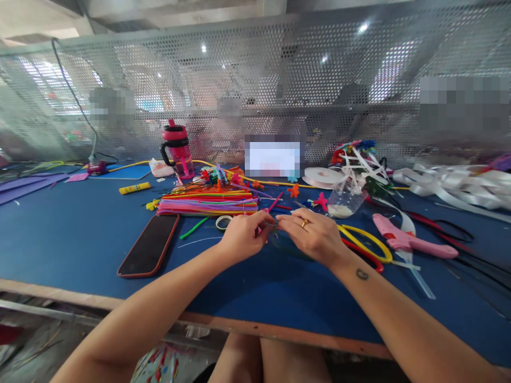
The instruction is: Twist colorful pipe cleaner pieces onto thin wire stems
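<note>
My left hand (243, 234) and my right hand (313, 234) meet over the blue table (80, 234), fingertips pinched together on a thin pipe cleaner (272, 224) between them. A gold ring sits on a finger of my right hand. Just behind my hands lies a flat bundle of coloured pipe cleaners (207, 205), with small finished pipe-cleaner flowers (320, 200) scattered beyond. A loose green pipe cleaner (194, 228) and a small tape ring (223, 221) lie to the left of my left hand.
A phone (149, 246) lies face up at the left. Yellow and red scissors (365, 247) and a pink glue gun (407, 239) lie to the right. Farther back stand a pink bottle (178, 150), a glue stick (134, 188), white ribbon (459, 183) and a perforated metal screen (279, 80).
</note>
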Tool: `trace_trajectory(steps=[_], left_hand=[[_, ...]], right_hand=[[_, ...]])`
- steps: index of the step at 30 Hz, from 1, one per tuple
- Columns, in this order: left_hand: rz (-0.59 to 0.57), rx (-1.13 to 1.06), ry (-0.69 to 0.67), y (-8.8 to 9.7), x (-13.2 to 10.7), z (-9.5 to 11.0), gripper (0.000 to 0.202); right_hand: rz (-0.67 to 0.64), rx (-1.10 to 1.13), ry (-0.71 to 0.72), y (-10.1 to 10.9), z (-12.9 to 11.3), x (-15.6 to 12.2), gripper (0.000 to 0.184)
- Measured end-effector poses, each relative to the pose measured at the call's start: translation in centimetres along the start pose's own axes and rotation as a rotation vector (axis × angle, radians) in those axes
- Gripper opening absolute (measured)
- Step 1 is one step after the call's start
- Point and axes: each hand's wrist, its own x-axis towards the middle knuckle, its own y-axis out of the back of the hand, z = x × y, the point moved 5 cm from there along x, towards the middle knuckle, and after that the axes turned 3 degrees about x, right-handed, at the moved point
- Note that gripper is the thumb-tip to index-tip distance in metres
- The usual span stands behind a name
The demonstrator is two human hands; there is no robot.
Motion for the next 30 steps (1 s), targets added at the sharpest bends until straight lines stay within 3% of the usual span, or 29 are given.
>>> trace_trajectory(steps=[6, 11, 30], left_hand=[[0.005, 0.044, 0.010, 0.14, 0.08, -0.12, 0.010], [0.012, 0.047, -0.028, 0.35, 0.02, 0.18, 0.009], [0.035, 0.001, -0.069, 0.39, -0.16, 0.41, 0.009]], right_hand=[[-0.019, -0.107, 0.010, -0.31, -0.01, -0.17, 0.014], [0.001, -0.003, -0.084, -0.16, 0.20, -0.10, 0.012], [0.020, 0.003, -0.084, -0.04, 0.33, -0.02, 0.015]])
